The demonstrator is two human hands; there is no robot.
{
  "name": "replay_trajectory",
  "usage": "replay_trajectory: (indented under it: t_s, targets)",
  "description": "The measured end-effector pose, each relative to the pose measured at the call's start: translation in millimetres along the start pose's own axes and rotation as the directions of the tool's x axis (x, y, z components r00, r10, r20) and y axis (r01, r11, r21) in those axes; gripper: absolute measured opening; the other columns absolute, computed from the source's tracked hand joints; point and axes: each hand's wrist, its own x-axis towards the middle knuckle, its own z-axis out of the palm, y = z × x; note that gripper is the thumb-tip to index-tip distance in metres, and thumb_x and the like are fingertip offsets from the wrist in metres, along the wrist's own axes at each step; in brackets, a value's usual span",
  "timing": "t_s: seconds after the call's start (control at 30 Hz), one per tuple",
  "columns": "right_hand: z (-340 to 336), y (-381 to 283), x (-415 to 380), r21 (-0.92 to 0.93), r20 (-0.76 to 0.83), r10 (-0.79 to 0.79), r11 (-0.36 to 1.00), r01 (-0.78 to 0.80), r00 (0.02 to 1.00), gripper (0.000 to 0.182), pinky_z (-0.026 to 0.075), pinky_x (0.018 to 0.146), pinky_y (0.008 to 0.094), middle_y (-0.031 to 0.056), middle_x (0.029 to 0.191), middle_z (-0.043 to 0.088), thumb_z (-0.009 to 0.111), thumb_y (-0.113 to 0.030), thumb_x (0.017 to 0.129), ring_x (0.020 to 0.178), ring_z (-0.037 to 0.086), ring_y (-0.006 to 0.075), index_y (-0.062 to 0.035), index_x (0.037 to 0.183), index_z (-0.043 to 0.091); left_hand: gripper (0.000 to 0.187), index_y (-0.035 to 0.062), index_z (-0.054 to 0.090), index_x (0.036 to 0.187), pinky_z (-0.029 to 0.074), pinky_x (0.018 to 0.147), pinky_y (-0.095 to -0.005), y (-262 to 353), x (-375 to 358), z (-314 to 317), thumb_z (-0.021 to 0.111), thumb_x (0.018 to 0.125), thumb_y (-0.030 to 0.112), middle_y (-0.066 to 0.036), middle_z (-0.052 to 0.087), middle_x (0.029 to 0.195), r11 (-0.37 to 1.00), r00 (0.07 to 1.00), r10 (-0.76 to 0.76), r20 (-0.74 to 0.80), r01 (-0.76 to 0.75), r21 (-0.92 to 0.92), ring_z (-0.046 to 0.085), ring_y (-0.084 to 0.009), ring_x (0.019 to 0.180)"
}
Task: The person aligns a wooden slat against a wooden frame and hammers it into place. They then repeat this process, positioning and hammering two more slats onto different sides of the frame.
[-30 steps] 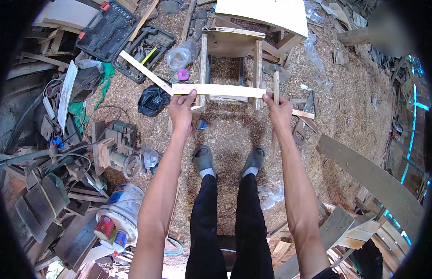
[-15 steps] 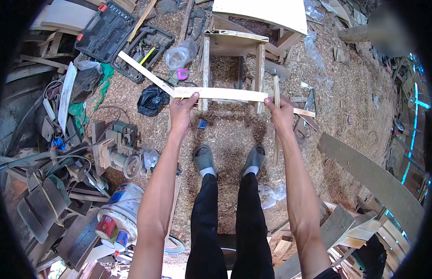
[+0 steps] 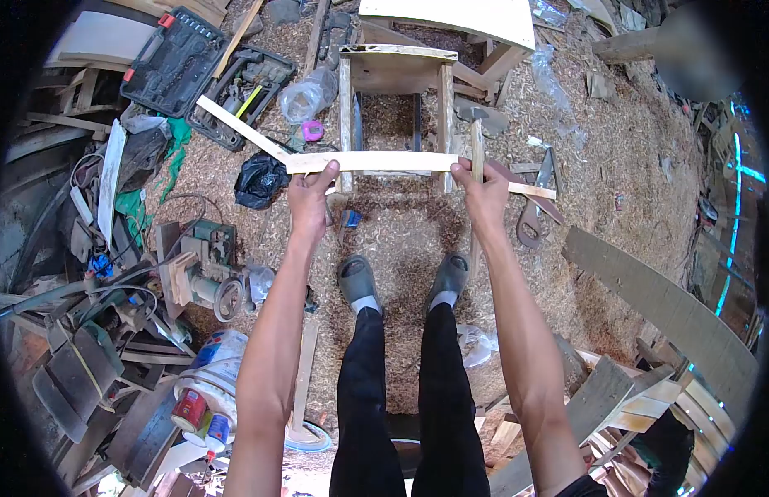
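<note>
A pale wooden slat (image 3: 376,162) spans between my two hands, level in front of the small wooden frame (image 3: 445,116) on the ground. My left hand (image 3: 308,199) pinches its left end, thumb on top. At the right end, my right hand (image 3: 485,197) grips the slat the same way. A narrow upright wooden stick (image 3: 477,141) passes at the right hand and continues below it, partly hidden by the forearm. Another pale strip (image 3: 242,126) slants up and left from near my left hand. A handsaw (image 3: 529,225) lies right of my right hand.
Wood shavings cover the ground. Left are an open tool case (image 3: 173,62), a pink tape measure (image 3: 313,131), a black plastic bag (image 3: 260,180), a green machine (image 3: 210,248) and a paint bucket (image 3: 223,352). A long curved board (image 3: 658,290) lies right. A white-topped wooden piece (image 3: 450,18) stands behind the frame.
The view has shifted slightly, so the frame and ground items appear a little further left. Both hands, still gripping the slat, also appear slightly further left; the handsaw's handle shows more.
</note>
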Motion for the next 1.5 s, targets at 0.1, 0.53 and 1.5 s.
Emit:
replay_trajectory:
  t_s: [0.1, 0.53, 1.5]
  targets:
    - [3.0, -4.6, -1.4, 0.035, 0.011, 0.002, 0.999, -0.002, 1.0, 0.025, 0.047, 0.072, 0.028, 0.0078, 0.081, 0.071, 0.074, -0.019, 0.078, 0.075, 0.063, 0.0137, -0.0052, 0.099, 0.074, 0.034, -0.0007, 0.059, 0.107, 0.047, 0.076, -0.0284, 0.8, -0.3, 0.9, 0.076, 0.081, 0.014, -0.008, 0.067, 0.096, 1.0, 0.999, 0.013, -0.032, -0.013, -0.027, 0.062, -0.0133, 0.086]
    - [-4.5, -12.7, -2.2, 0.076, 0.074, 0.132, 0.988, -0.138, 0.988, 0.026, 0.046, 0.07, 0.0243, 0.0071, 0.082, 0.07, 0.074, -0.015, 0.079, 0.074, 0.061, 0.0115, 0.0001, 0.1, 0.073, 0.037, 0.0034, 0.061, 0.104, 0.039, 0.054, -0.0244, -1.2, -5.3, 4.5, 0.078, 0.079, 0.025, 0.001, 0.059, 0.083, 0.997, 0.996, -0.023, -0.092, 0.03, 0.077, 0.047, -0.008, 0.068]
    - [-3.6, -3.9, 1.6, 0.054, 0.064, 0.174, 0.983, -0.178, 0.983, 0.026, 0.047, 0.074, 0.0263, 0.0074, 0.084, 0.071, 0.074, -0.017, 0.08, 0.076, 0.062, 0.0123, -0.0006, 0.1, 0.073, 0.029, 0.0066, 0.063, 0.099, 0.039, 0.061, -0.0231, -3.5, -4.4, 8.0, 0.079, 0.079, 0.02, 0.004, 0.06, 0.079, 0.999, 0.993, -0.05, -0.108, 0.05, 0.0, 0.051, -0.006, 0.068]
